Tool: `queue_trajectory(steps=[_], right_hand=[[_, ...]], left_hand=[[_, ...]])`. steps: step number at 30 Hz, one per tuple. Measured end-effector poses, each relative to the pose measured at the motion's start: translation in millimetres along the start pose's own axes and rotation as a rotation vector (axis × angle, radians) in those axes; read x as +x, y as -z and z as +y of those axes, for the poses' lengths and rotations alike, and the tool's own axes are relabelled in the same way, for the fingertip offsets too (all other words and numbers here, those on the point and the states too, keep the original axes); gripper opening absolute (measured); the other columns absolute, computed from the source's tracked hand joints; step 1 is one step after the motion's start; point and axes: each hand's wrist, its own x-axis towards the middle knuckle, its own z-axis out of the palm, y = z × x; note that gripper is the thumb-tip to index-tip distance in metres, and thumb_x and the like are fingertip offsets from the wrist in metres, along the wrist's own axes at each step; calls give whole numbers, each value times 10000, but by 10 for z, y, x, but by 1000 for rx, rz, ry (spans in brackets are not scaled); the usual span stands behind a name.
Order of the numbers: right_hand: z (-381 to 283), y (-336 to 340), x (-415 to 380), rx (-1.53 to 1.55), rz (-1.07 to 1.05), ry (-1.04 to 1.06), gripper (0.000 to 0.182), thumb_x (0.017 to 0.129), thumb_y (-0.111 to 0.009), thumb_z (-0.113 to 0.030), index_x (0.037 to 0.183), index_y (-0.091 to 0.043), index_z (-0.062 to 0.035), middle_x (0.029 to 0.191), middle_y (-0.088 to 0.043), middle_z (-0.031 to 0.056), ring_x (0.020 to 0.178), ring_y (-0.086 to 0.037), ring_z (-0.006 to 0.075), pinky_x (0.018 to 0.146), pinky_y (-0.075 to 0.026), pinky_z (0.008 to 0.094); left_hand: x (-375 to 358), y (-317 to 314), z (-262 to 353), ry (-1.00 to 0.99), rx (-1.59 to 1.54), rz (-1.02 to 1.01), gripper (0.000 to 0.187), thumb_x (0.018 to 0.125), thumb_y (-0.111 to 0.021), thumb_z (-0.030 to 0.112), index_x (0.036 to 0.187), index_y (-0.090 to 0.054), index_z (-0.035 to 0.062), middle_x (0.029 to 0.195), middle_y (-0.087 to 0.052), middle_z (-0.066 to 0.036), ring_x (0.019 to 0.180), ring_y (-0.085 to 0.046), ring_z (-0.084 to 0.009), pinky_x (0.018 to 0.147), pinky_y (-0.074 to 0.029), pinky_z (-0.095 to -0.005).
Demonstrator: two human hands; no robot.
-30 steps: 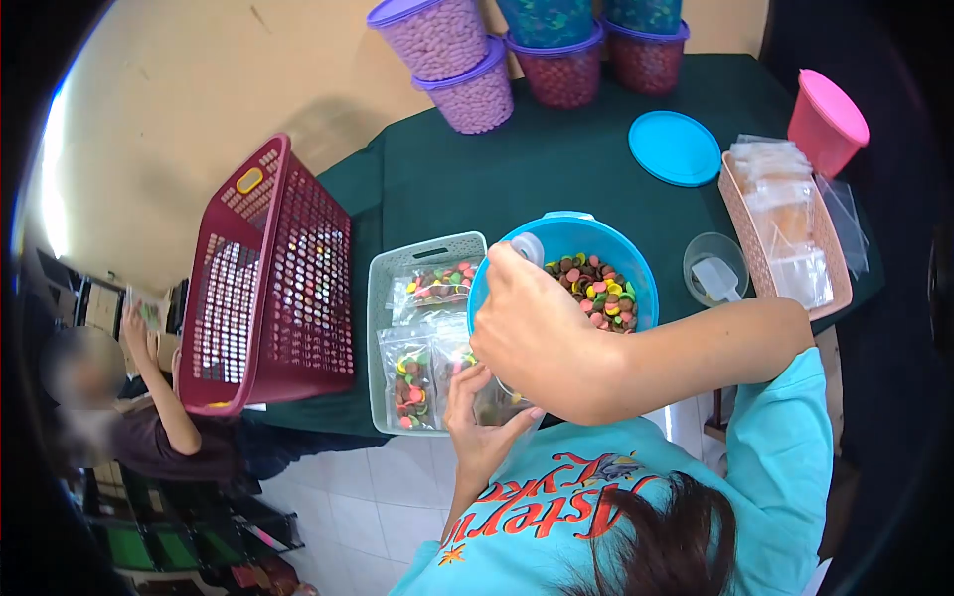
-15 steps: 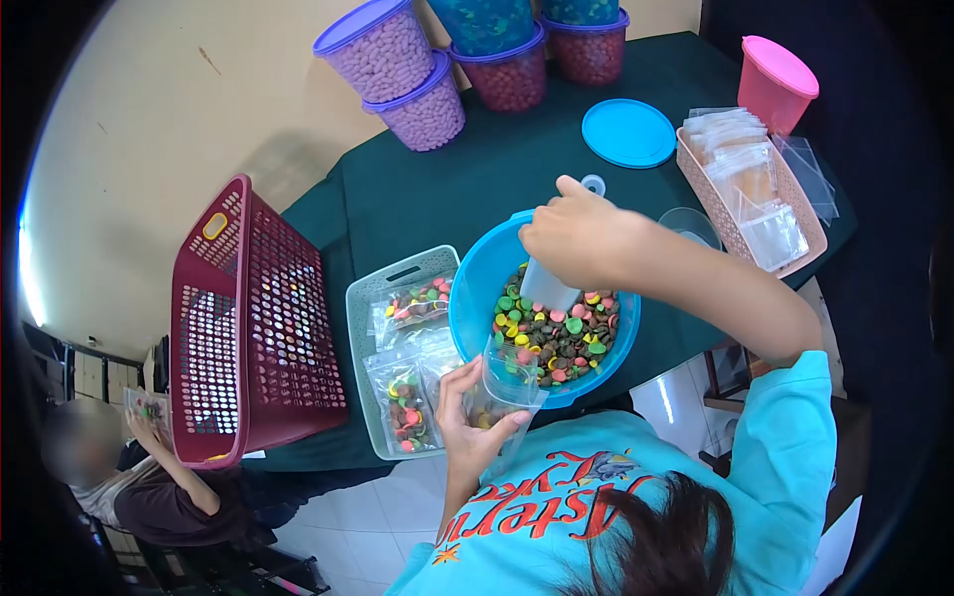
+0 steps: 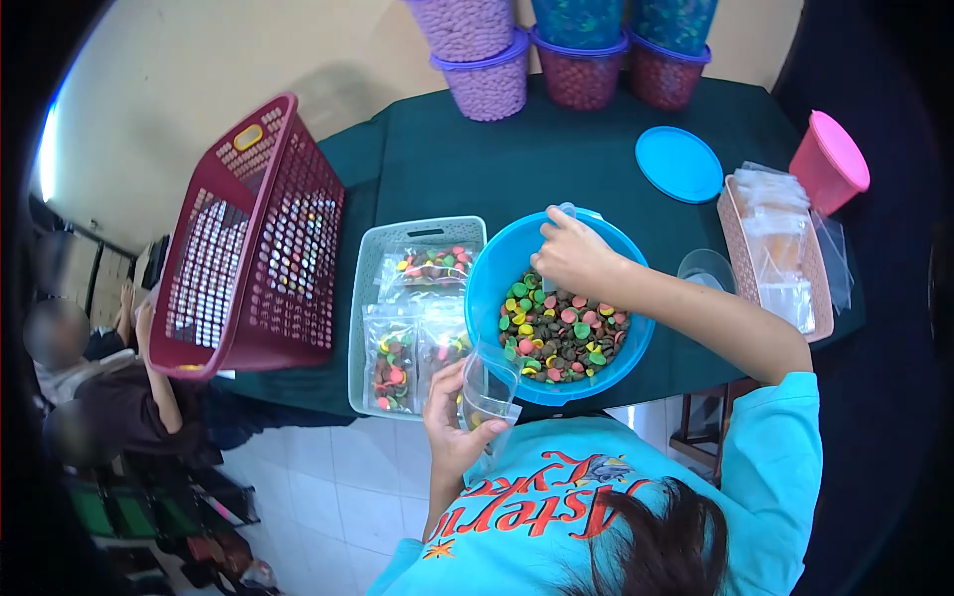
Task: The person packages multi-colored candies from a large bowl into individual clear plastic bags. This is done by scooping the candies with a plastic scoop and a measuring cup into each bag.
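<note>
My right hand (image 3: 578, 256) is closed round a pale scoop (image 3: 567, 209) inside a round blue tub (image 3: 636, 343). Brown, pink, green and yellow chocolate drops (image 3: 566, 338) cover the tub's bottom, and most of the scoop is hidden behind the hand. At the tub's near left rim, my left hand (image 3: 449, 422) grips a clear plastic bag (image 3: 495, 409) held upright. A clear rounded plastic piece shows at the bag's mouth, and some coloured drops show low in the bag. Just left, a pale green basket (image 3: 358, 318) holds several filled bags (image 3: 393, 372).
A tall maroon basket (image 3: 268, 228) stands at the left. Stacked tubs with purple lids (image 3: 487, 84) line the back. On the right are a blue lid (image 3: 679, 164), a clear bowl (image 3: 708, 268), a pink basket of bags (image 3: 780, 248) and a pink tub (image 3: 830, 159). People sit at far left.
The view has shifted, so the table appears farther left and lower at the back. My right hand has tilted the scoop and drawn it toward the tub's far left side. My left hand keeps the bag.
</note>
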Motion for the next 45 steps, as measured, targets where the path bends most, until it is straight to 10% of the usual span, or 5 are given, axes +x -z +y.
queue_trajectory(steps=[17,22,32,40,45], right_hand=[[137,-158,48,169,173,258,105,676,-606,-155,765,-655,-129,547,-538,1,685,-529,139,740,-312,312],[163,-110,-30,380,-138,283,88,636,-603,-95,710,-643,-122,579,-574,38,612,-552,186,715,-302,324],[180,-124,-72,614,-256,169,69,684,-593,-114,735,-639,-108,519,-533,56,522,-482,197,672,-280,325],[-171,-10,-246,130,25,95,90,611,-651,-192,567,-609,-127,580,-584,23,653,-559,153,732,-320,315],[-118,41,-247,294,-206,-60,35,614,-634,-154,622,-629,-120,636,-605,44,680,-588,190,732,-329,334]], left_hand=[[-350,-324,45,126,137,33,809,690,-655,514,1199,-437,-76,1159,-522,-157,1044,-513,-199,894,-386,-323],[-331,-302,59,154,158,10,785,695,-661,491,1181,-445,-86,1173,-515,-175,1054,-510,-203,891,-389,-322],[-220,-110,39,171,88,-109,750,693,-672,471,1156,-470,-85,1151,-534,-157,1028,-530,-209,889,-391,-322],[-28,92,68,194,106,-331,768,660,-687,490,1142,-491,-76,1125,-550,-147,1041,-523,-206,898,-381,-323],[117,183,67,144,96,-448,682,660,-690,428,1130,-514,-35,1128,-557,-139,1073,-517,-233,985,-278,-426]])
